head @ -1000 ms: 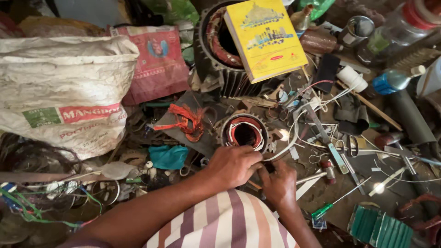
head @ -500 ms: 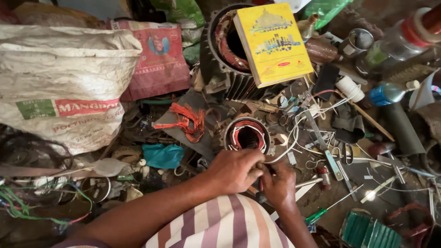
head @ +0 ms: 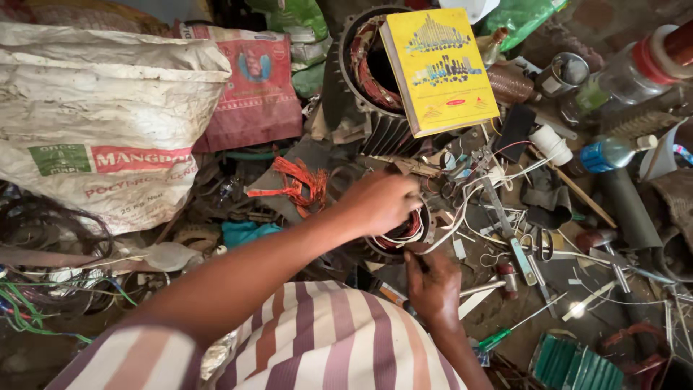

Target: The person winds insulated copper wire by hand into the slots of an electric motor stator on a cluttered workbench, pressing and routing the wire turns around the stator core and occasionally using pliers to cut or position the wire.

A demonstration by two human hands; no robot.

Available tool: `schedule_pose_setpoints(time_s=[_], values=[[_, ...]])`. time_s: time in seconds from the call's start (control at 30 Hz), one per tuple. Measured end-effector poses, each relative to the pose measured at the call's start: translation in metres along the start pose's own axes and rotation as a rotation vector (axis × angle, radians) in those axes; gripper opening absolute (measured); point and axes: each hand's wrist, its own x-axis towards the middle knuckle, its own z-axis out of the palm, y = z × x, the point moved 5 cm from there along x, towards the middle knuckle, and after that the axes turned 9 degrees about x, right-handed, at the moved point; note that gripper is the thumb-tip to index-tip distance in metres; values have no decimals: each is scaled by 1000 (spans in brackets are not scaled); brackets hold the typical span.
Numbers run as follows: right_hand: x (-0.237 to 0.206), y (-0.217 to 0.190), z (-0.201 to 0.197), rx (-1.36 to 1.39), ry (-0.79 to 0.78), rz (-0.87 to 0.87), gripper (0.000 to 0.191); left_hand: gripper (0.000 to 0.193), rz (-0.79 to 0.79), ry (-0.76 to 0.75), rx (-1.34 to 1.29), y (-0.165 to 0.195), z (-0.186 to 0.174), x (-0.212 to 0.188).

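A small motor stator (head: 406,232) with red-brown copper windings lies among the clutter in the middle of the head view. My left hand (head: 381,202) lies on top of it and covers most of its opening, with the fingers curled over the far rim next to white lead wires (head: 473,196). My right hand (head: 433,285) is just below, its fingers closed against the stator's near rim. What the right fingers pinch is hidden.
A large finned stator (head: 361,87) stands behind, with a yellow book (head: 440,68) leaning on it. A white sack (head: 101,123) and a red bag (head: 253,87) fill the left. Orange wire scraps (head: 297,184), scissors (head: 538,245), a green-handled screwdriver (head: 502,337) and bottles (head: 610,153) lie around.
My left hand has moved up from the stator's near side onto its top, hiding the opening. My right hand stays at the near rim.
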Motion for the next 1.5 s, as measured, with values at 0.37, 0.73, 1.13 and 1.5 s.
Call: schedule_pose_setpoints(time_s=[0.37,0.73,1.13,1.5], values=[[7,-24,7,-201,-22,-122,29,15,-26,228,-110,-21,-20,-14],[18,-26,35,-260,-135,-228,36,32,-30,-112,-477,-23,31,-75],[30,-36,61,-373,-119,-128,31,14,-12,-127,-1019,-91,60,-57],[37,-38,82,-465,-79,-10,25,6,-364,-475,-1944,-156,28,-37]])
